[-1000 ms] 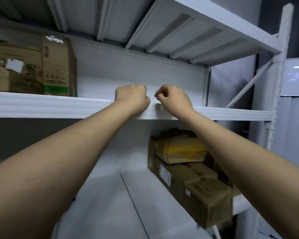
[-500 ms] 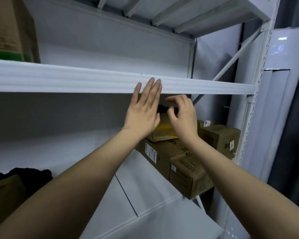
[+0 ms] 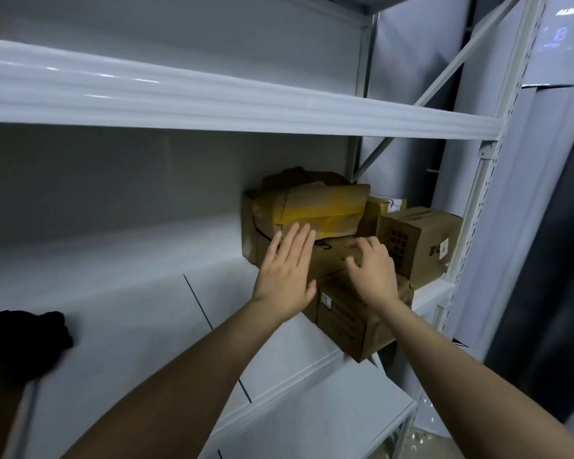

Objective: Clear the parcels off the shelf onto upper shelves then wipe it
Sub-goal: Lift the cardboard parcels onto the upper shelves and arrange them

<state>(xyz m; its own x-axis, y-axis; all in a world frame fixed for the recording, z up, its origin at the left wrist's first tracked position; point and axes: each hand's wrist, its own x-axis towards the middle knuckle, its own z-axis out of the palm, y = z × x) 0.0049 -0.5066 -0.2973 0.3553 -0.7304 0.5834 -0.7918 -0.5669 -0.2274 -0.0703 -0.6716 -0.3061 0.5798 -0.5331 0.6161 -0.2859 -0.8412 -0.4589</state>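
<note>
- Two bare arms reach toward a cluster of brown cardboard parcels stacked at the right end of a white metal shelf (image 3: 130, 293)
- The left hand (image 3: 284, 276) is open, fingers straight and held together, in front of the big box (image 3: 325, 260) at the bottom of the stack; whether the fingertips touch it cannot be told
- The right hand (image 3: 375, 273) hovers over the same stack with fingers spread and loosely curled, gripping nothing
- A crumpled parcel with yellow tape (image 3: 318, 210) lies on top of the big box, just beyond the left hand's fingertips
- A small box (image 3: 348, 321) with a white label sits at the front, one corner jutting past the shelf edge, partly hidden by the right wrist
- Another box (image 3: 418, 243) with a printed grid stands at the far right beside the upright post (image 3: 478, 200), and a smaller parcel (image 3: 383, 207) shows behind it
- The upper shelf (image 3: 212, 104) runs across the top of the view, its front lip catching the light
- A black cloth (image 3: 24, 342) lies at the left end of the lower shelf, well apart from the parcels
- A white appliance (image 3: 557, 38) with a faint lit display stands to the right of the rack
</note>
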